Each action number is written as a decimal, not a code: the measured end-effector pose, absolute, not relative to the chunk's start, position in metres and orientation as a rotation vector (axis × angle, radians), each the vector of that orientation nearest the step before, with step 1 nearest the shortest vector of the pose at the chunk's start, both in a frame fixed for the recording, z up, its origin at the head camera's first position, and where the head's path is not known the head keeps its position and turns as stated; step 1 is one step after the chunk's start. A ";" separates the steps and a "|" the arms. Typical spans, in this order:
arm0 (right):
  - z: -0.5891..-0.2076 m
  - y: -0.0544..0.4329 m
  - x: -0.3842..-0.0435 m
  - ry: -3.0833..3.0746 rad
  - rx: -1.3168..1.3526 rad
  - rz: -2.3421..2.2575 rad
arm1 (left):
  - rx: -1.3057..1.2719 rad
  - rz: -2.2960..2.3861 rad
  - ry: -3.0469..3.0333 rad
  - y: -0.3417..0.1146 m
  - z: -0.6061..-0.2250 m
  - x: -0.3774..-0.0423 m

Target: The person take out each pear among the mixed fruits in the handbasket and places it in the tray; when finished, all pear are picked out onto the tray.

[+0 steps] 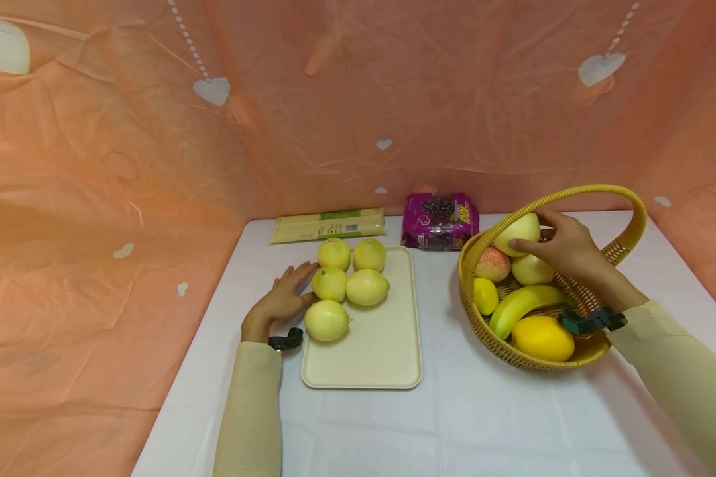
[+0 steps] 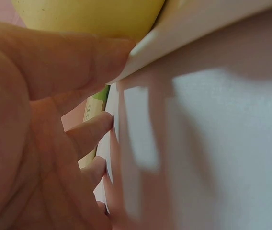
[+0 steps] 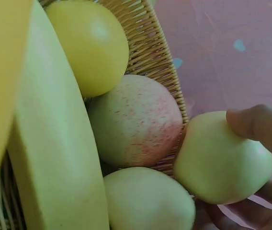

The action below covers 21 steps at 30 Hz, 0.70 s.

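Right wrist: pale fruit (image 3: 222, 158) seemingly between fingers (image 3: 255, 123).

Head view: right hand (image 1: 567, 246) hides part of the pale fruit (image 1: 516, 229) it grips; print on flat packet (image 1: 325, 226) I can't read. Right wrist: bottom edge crops banana (image 3: 62, 129).

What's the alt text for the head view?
A right hand holds a pale fruit at a wicker basket of mixed fruit, while the left hand is beside a tray bearing five yellow fruits. Two packages sit at the back of the white table.
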State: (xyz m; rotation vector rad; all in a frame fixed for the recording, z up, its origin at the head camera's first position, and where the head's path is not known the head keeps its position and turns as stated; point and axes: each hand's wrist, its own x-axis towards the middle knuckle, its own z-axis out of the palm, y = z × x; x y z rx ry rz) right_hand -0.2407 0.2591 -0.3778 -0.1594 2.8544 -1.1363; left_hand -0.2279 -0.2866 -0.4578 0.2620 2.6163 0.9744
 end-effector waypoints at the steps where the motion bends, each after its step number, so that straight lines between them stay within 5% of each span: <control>1: -0.378 0.260 -0.238 2.857 -0.161 -1.151 | 0.264 0.974 2.616 -0.286 -0.458 -0.228; 12: -0.366 0.260 -0.189 2.818 -0.228 -1.510 | 0.250 0.973 2.617 -0.285 -0.457 -0.226; 21: -0.361 0.252 -0.151 2.796 -0.618 -1.771 | 0.253 0.966 2.619 -0.285 -0.457 -0.226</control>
